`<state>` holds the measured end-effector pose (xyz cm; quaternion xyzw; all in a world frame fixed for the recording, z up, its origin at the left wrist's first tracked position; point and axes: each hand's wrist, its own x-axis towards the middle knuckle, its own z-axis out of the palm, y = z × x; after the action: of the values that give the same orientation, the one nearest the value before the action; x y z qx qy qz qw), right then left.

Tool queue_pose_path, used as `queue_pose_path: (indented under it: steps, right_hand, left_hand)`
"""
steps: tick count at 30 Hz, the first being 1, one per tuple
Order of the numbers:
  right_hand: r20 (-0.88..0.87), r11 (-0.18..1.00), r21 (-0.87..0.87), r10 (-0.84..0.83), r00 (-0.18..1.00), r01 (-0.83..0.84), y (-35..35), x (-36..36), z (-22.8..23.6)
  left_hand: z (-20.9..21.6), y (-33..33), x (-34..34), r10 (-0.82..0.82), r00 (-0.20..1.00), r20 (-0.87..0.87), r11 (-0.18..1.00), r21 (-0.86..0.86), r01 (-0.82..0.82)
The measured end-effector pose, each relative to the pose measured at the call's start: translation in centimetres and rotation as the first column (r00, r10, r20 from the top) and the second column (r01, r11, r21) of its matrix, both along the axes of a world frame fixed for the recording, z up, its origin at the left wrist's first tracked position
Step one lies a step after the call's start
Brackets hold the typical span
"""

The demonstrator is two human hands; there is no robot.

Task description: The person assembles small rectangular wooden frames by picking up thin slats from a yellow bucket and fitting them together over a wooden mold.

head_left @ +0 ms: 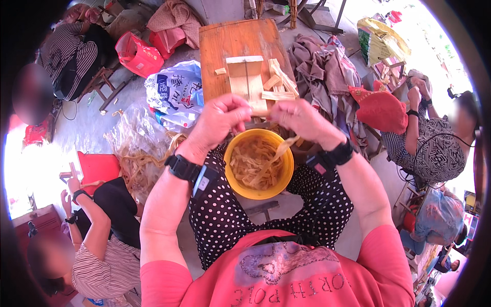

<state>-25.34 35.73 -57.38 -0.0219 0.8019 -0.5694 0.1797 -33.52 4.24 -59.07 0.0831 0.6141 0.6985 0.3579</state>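
Both my hands are raised over the near end of a wooden bench point(217, 38), just above a yellow bucket point(289, 174). My left hand point(221, 122) is closed in a pinch, its fingertips at one end of a pale yellowish strip point(260, 109). Opposite it, my right hand point(303, 121) pinches the same material, and a tan length point(280, 150) trails from below that hand into the bucket. Crumpled soft-looking strips point(253, 163) fill much of the bucket, which sits between my knees. Beyond my fingers lies a pale slotted board point(245, 82).
Folded pale strips point(279, 82) lie beside the board. A white plastic bag point(174, 92) stands left of the bench, with loose tan strips point(146, 158) nearer me. Brown cloth point(317, 66) is heaped on the right. Other people sit on both sides, near a red bag point(378, 110).
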Motion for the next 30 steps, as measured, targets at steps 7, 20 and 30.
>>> queue_pose_path:
  steps: [7, 20, 30]
  right_hand:
    - [-0.017, 0.984, -0.117, -0.14, 0.99, 0.137, 0.2, -9.5, -2.4]
    - [0.293, 0.885, -0.206, -0.352, 0.889, 0.418, 0.2, -4.2, 0.3]
    - [0.384, 0.843, -0.413, -0.181, 0.905, 0.344, -2.9, 13.7, 4.7]
  left_hand:
    - [-4.6, -0.4, -9.7, 0.084, 0.996, -0.035, 0.996, -0.013, -0.084]
    - [-2.5, 0.4, -5.3, 0.01, 0.998, 0.057, 0.999, -0.048, -0.007]
    - [5.8, -0.6, 16.5, 0.085, 0.992, 0.097, 0.994, -0.083, -0.077]
